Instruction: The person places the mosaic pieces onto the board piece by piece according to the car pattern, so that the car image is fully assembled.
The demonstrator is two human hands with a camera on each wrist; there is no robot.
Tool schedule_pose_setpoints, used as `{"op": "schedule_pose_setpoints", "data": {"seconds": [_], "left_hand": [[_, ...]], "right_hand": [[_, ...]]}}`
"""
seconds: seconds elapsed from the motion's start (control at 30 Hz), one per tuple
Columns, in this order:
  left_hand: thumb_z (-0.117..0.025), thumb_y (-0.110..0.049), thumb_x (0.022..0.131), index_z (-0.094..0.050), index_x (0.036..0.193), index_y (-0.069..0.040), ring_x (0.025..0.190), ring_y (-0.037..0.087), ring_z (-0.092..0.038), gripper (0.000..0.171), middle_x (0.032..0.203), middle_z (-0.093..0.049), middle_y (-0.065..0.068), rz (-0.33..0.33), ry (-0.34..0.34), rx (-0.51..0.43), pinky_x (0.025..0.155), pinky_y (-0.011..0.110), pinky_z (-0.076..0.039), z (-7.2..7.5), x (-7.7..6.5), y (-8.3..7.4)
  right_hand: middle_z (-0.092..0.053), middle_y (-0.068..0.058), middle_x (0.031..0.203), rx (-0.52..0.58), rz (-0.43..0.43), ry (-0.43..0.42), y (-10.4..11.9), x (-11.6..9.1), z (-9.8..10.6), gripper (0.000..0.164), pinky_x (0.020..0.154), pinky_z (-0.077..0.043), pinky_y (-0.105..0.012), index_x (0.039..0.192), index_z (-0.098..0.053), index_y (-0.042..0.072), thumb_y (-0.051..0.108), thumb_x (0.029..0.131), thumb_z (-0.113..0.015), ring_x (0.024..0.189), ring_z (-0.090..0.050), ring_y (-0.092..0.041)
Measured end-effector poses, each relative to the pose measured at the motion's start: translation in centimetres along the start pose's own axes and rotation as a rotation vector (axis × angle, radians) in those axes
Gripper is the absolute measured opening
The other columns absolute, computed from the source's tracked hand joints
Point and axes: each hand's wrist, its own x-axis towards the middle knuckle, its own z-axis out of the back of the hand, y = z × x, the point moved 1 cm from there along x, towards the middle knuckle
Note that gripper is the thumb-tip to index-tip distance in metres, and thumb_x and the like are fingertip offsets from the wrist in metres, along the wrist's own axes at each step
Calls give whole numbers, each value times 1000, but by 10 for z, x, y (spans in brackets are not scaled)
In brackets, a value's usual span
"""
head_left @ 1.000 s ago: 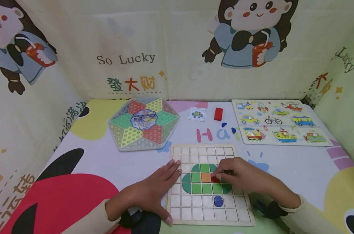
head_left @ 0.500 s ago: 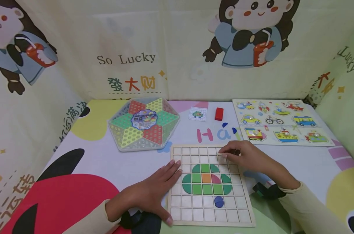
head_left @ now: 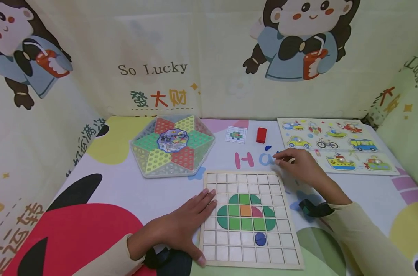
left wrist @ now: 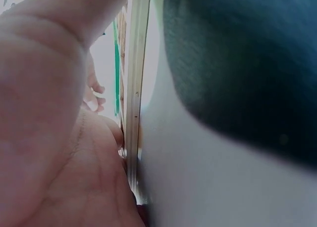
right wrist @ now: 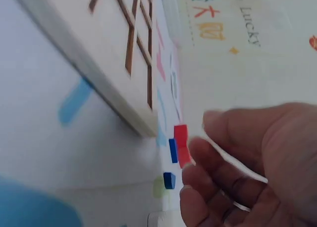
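My left hand (head_left: 181, 224) rests with spread fingers on the left edge of a wooden grid board (head_left: 222, 251). On the board, green pieces (head_left: 234, 210), an orange square (head_left: 245, 211) and a pinkish-red quarter-round piece (head_left: 256, 212) form a car-like shape. Below them lies a round blue shape (head_left: 260, 239). My right hand (head_left: 303, 168) hovers beyond the board's far right corner, thumb and fingers apart with nothing between them. Its fingertips are close to two small blue pieces (right wrist: 173, 150) on the table, one partly hidden by the fingers in the head view.
A small pattern card (head_left: 236, 135) and a red block (head_left: 261, 135) lie at the back. Back left is a hexagonal Chinese checkers set (head_left: 172, 145). A vehicle peg puzzle (head_left: 336, 145) lies back right, partly behind the right hand. A printed curtain hangs behind.
My right hand has left the pinkish-red piece on the board and moved away, back and to the right, to the small blue pieces. The left hand stays in place.
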Motion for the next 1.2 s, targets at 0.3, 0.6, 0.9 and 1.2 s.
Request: {"op": "schedule_pose_setpoints", "data": {"seconds": [0.3, 0.6, 0.9, 1.2], "left_hand": [[-73, -71, 66, -5, 158, -14, 146, 22, 14, 127, 162, 10, 0, -4, -1, 10, 115, 53, -10, 1, -1, -1], [-74, -70, 67, -5, 157, -13, 146, 23, 13, 127, 162, 10, 1, -16, -8, 14, 115, 53, -10, 1, -1, -1], [-73, -71, 66, -4, 158, -15, 146, 22, 14, 128, 162, 11, -1, 0, 0, -6, 115, 53, -9, 0, -1, 0], [-73, -71, 66, -4, 158, -15, 146, 22, 14, 128, 162, 11, 0, 1, 2, -4, 115, 54, -9, 1, 0, 0]], "right_hand": [[-65, -17, 112, -16, -118, -60, -6, 14, 4, 26, 76, -50, -39, 118, -68, 1, 11, 95, -63, 98, -57, -32], [-62, -22, 118, -18, -167, -25, -9, 25, -2, 30, 79, -51, -42, 123, -64, -3, 9, 95, -62, 98, -58, -33], [-59, -21, 118, -13, -150, 0, -7, 31, -12, 30, 88, -49, -46, 123, -64, -2, 5, 94, -62, 101, -54, -33], [-59, -16, 105, -65, -152, 15, -8, 31, -16, 30, 77, -47, -39, 120, -66, 1, 6, 91, -66, 93, -50, -30]]}}
